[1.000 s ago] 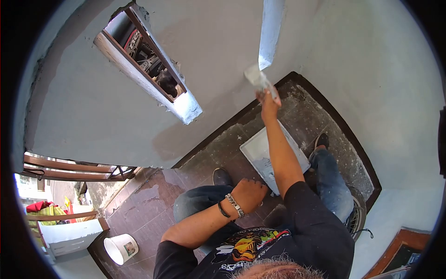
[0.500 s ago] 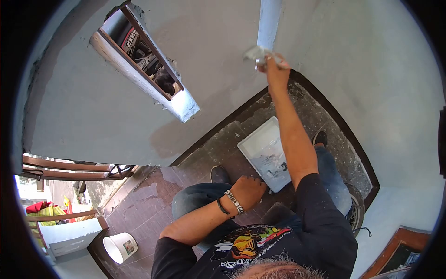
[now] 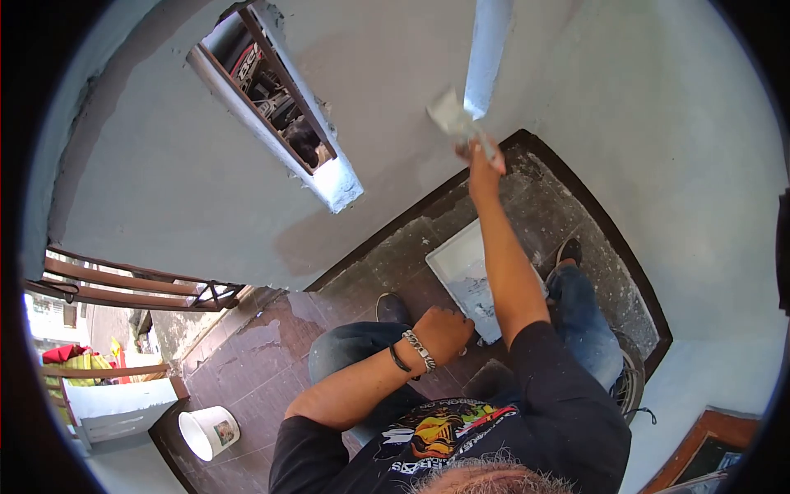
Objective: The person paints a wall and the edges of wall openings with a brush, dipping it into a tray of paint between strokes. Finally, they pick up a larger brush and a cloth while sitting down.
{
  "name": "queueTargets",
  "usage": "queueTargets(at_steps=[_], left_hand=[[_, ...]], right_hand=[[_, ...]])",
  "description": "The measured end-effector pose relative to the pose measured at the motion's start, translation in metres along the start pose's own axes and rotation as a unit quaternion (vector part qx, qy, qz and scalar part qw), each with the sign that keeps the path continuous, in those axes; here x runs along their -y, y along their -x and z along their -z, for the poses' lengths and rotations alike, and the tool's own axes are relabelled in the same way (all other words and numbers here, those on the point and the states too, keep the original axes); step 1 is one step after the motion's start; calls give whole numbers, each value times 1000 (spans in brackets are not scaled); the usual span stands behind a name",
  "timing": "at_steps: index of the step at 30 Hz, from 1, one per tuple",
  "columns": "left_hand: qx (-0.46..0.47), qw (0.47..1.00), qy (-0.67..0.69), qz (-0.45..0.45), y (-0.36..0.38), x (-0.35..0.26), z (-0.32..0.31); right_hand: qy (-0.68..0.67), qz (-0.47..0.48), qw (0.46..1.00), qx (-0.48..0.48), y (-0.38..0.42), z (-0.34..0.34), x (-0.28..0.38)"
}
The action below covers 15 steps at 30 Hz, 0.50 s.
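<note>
My right hand point(image 3: 482, 158) is closed round the handle of a wide, pale brush point(image 3: 450, 114), slightly blurred, beside the grey wall point(image 3: 378, 90) and just below the narrow bright wall slot. My left hand point(image 3: 443, 333) is closed near my knee, by the lower left edge of a white tray point(image 3: 451, 247). Its fingers are curled, and what they hold, if anything, is hidden. Grey-white smears cover the inside of the tray, which lies on the floor partly behind my right forearm.
A white bucket point(image 3: 209, 433) stands on the tiled floor at lower left. A framed wall opening point(image 3: 276, 103) is at upper left. Railings point(image 3: 123, 284) cross the left side. Part of a wheel point(image 3: 632, 375) shows by my right leg.
My right hand has moved down a little with the brush, whose head now points up and left. The view has shifted slightly. My left hand has stayed near my knee.
</note>
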<state>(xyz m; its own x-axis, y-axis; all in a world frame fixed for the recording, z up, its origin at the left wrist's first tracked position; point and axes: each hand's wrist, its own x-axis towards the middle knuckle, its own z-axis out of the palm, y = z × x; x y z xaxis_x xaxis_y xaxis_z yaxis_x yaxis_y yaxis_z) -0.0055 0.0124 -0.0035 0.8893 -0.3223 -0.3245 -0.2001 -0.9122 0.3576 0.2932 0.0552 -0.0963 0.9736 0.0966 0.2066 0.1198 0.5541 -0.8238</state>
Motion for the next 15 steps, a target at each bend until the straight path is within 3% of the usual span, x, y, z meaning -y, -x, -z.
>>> queueTargets(at_steps=[2, 5, 8, 11, 14, 15], left_hand=[[5, 1000, 9, -2, 4, -1, -1], [-13, 1000, 13, -4, 6, 2, -4], [-16, 1000, 14, 4, 6, 3, -5], [-41, 999, 6, 7, 8, 3, -5], [-41, 999, 2, 3, 11, 0, -2], [-44, 999, 9, -5, 11, -1, -3]], right_hand=[[24, -118, 992, 34, 31, 37, -18], [150, -157, 976, -3, 46, 80, -58], [207, -193, 959, 35, 46, 83, -77], [126, -118, 982, 79, 31, 55, -82], [9, -124, 992, 32, 37, 8, 4], [28, -96, 995, 18, 44, 7, 18]])
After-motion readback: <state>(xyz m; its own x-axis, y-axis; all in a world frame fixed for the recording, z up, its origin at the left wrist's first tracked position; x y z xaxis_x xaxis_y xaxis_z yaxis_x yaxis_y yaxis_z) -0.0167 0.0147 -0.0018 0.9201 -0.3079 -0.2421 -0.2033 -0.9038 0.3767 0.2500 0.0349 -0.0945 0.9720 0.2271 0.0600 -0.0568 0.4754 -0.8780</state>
